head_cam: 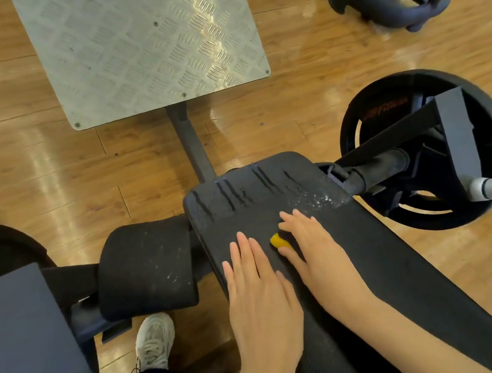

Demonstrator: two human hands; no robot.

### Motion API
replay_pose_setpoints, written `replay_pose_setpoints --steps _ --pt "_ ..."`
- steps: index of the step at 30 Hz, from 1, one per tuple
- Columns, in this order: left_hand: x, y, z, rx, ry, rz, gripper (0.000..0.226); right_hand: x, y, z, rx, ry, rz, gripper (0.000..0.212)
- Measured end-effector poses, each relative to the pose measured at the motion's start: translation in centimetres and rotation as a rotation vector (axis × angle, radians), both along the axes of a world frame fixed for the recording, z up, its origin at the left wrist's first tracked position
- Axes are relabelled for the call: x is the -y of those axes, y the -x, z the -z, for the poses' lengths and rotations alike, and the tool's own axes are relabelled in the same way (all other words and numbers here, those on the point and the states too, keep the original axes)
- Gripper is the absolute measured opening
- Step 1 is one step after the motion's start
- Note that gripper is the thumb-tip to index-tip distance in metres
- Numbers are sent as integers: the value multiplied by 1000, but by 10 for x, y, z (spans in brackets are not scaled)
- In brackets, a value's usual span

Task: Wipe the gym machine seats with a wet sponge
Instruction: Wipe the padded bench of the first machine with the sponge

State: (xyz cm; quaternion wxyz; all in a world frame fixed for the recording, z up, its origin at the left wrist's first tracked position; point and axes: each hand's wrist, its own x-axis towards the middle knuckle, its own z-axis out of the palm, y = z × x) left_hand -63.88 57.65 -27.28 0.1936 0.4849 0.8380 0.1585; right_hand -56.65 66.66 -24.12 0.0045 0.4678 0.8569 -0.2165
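A long black padded seat (381, 254) runs from the centre toward the lower right, with wet streaks and droplets near its far end. My left hand (257, 296) lies flat on the pad, fingers straight. My right hand (311, 247) rests just to its right, over a yellow sponge (278, 240). Only a small yellow corner of the sponge shows between thumb and fingers; the rest is hidden under the palm. The right fingers lie nearly straight, pressing down on it.
A black roller pad (147, 266) sits left of the seat. A checker-plate metal footplate (146, 39) lies ahead on the wooden floor. A black weight plate (428, 147) on a bar stands at the right. My shoe (153, 340) is below the roller.
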Motion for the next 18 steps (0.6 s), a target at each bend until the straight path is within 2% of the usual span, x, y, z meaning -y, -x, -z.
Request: replay_pose_setpoints --steps 3,6,9,12,18 --pt "-19 0 -3 61 -43 23 69 -19 -2 7 23 8 -35 40" --pt "-36 0 -1 106 -17 78 64 -56 20 22 50 22 68 41" --pt "-37 0 7 47 -18 80 51 -39 -2 8 21 6 87 42" --pt "-34 -3 8 26 -48 66 58 -3 -28 -8 57 -77 81 41" --pt "-34 -4 12 -36 -74 53 53 -73 11 22 128 -13 129 44"
